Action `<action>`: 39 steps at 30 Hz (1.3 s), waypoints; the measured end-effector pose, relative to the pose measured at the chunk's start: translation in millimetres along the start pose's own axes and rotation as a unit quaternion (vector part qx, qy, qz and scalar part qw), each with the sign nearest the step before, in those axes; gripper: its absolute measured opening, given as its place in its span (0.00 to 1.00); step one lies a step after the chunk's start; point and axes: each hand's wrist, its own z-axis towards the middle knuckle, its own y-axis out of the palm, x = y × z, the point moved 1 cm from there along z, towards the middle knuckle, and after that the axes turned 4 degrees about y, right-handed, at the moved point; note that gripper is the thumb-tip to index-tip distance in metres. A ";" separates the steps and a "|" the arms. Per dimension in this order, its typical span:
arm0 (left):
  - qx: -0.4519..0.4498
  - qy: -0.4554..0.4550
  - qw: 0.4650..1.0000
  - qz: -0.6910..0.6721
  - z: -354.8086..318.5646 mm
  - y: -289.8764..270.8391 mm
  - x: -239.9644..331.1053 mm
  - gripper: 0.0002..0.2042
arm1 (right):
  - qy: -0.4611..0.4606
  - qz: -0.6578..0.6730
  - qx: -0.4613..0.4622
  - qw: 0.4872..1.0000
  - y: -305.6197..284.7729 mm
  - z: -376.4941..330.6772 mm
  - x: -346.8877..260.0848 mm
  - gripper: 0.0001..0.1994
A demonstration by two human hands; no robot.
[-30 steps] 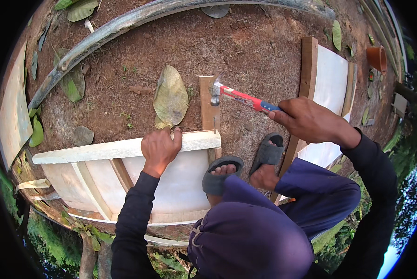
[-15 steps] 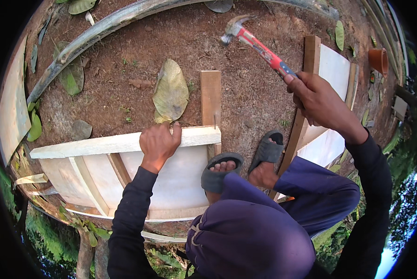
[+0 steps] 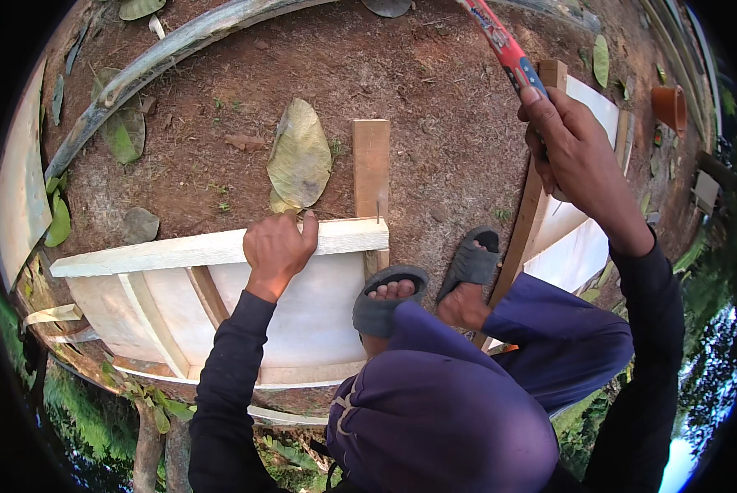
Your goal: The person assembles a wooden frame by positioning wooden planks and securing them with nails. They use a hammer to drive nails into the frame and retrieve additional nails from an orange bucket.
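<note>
My right hand [image 3: 570,144] grips a hammer [image 3: 504,45] by its red and blue handle, raised at the upper right; the hammer's head lies beyond the top of the view. With my left hand [image 3: 279,249] I hold the pale top rail [image 3: 154,255] of a wooden frame, fingers wrapped over its far edge. A nail [image 3: 378,209] stands upright near the rail's right end, part of its shank showing. Under that end lies a brown wood block [image 3: 371,164], reaching away from me. White panel sheeting [image 3: 311,308] and slats fill the frame below the rail.
My sandalled feet [image 3: 390,300] are close to the frame's right end. Another framed white panel [image 3: 553,246] leans at the right, near a terracotta pot [image 3: 669,108]. A large dry leaf [image 3: 300,156] lies beyond my left hand. A long curved pole [image 3: 196,39] crosses the far ground.
My right hand has tilted the hammer up and away, so its head has left the view. The left hand keeps its hold on the rail, and the nail still stands there.
</note>
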 end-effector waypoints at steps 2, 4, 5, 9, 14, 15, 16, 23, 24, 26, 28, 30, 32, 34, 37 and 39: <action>0.016 0.004 1.000 0.000 0.9 -0.6 2.0 0.22 | -0.023 0.023 0.048 0.998 4.9 -0.8 1.9 0.25; 0.004 0.004 1.000 -0.020 5.0 3.2 10.1 0.22 | -0.072 -0.101 0.009 0.992 26.7 -9.4 47.8 0.24; -0.002 -0.002 1.000 -0.023 5.3 2.5 9.6 0.22 | -0.065 -0.196 -0.132 0.970 32.7 -25.2 46.8 0.23; -0.006 0.001 1.000 -0.008 -0.2 -3.8 2.2 0.22 | -0.012 -0.232 -0.230 0.945 9.0 -21.3 25.9 0.23; 0.019 0.008 1.000 0.001 -4.4 1.2 -2.1 0.21 | 0.012 0.087 0.047 0.995 2.2 1.5 -5.4 0.24; 0.034 0.023 0.999 -0.010 -3.8 3.8 -1.2 0.21 | -0.002 0.115 0.085 0.990 9.9 2.9 -1.8 0.24; 0.053 0.044 0.997 -0.025 1.2 5.5 3.7 0.21 | -0.044 0.026 0.068 0.996 20.1 0.5 28.1 0.22; 0.072 0.078 0.994 0.004 -6.2 11.3 -4.1 0.19 | 0.047 -0.173 -0.151 0.972 4.6 -12.9 33.9 0.24; 0.067 0.072 0.995 0.006 -8.9 9.3 -7.1 0.19 | 0.058 -0.046 -0.086 0.994 1.7 -7.4 23.2 0.23; 0.065 0.069 0.996 -0.007 -7.6 10.0 -6.6 0.19 | 0.037 0.116 0.026 0.992 -2.5 2.6 12.0 0.22; 0.072 0.072 0.995 -0.016 -5.3 11.4 -4.9 0.19 | 0.004 0.169 0.073 0.983 3.1 4.6 8.4 0.21; 0.074 0.079 0.994 -0.019 -2.1 13.6 0.9 0.19 | 0.012 0.026 -0.016 0.999 30.8 -17.4 42.1 0.21; 0.072 0.080 0.994 -0.004 0.7 11.7 1.3 0.19 | -0.058 -0.250 -0.278 0.926 36.6 -40.5 62.9 0.21; 0.071 0.071 0.995 0.005 -0.4 9.7 -0.6 0.19 | -0.036 -0.226 -0.260 0.938 28.8 -43.5 44.7 0.22; 0.053 0.054 0.997 0.010 -9.5 8.5 -6.2 0.19 | 0.031 -0.055 -0.085 0.994 13.1 -22.0 11.4 0.24; 0.052 0.052 0.997 0.009 -7.6 8.8 -6.1 0.20 | 0.016 0.087 0.036 0.995 1.1 -7.1 -8.0 0.22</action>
